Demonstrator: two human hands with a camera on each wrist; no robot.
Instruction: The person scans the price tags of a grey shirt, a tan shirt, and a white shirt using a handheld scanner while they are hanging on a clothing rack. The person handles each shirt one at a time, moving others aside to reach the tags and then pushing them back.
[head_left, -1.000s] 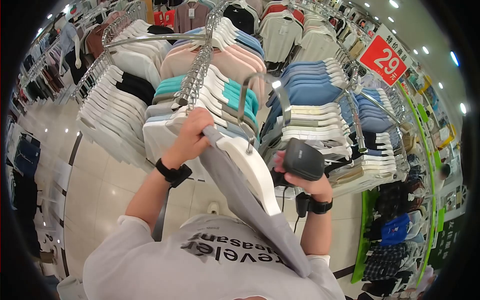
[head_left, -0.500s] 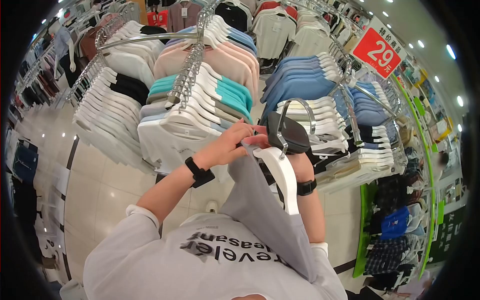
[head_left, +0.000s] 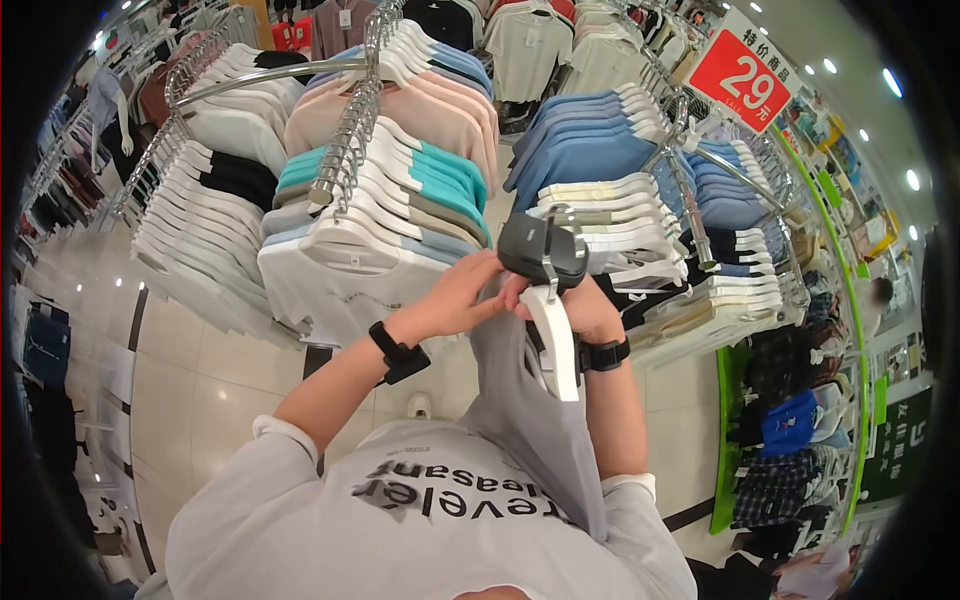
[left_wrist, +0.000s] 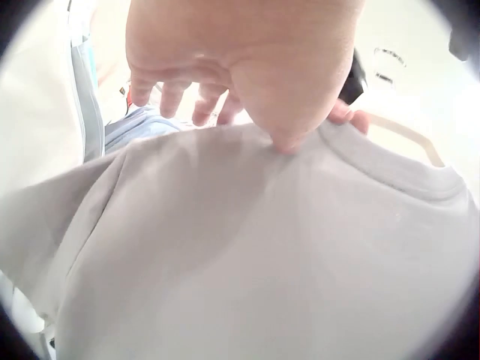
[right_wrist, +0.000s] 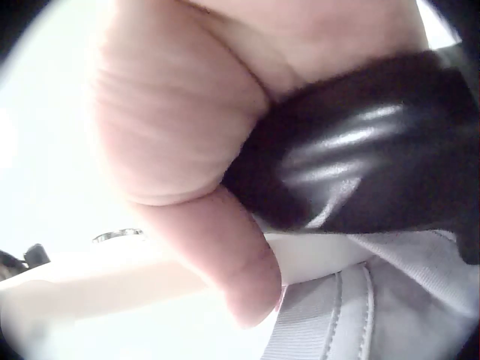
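Note:
A grey T-shirt (head_left: 540,440) hangs in front of my body, its white hanger (head_left: 556,345) inside the collar. My left hand (head_left: 460,295) pinches the shirt's shoulder near the neck. In the left wrist view, its thumb (left_wrist: 289,135) presses the front of the fabric, with the fingers (left_wrist: 172,97) behind. My right hand (head_left: 590,308) grips a black box-like case (head_left: 530,250) just behind the hanger's metal hook. Its thumb (right_wrist: 240,277) curls over the white hanger beside the ribbed collar (right_wrist: 300,307), while other fingertips show at the collar in the left wrist view.
Ahead stands a chrome clothes rack (head_left: 350,140) packed with shirts on white hangers. White T-shirts (head_left: 330,290) hang nearest, blue shirts (head_left: 570,150) farther right. A red price sign (head_left: 740,80) tops the rack. At right runs a green-edged display (head_left: 725,440).
My left hand has moved right along the shirt toward the collar. My right hand has come in from the side to the hanger's neck. The rack has shifted left in the head view.

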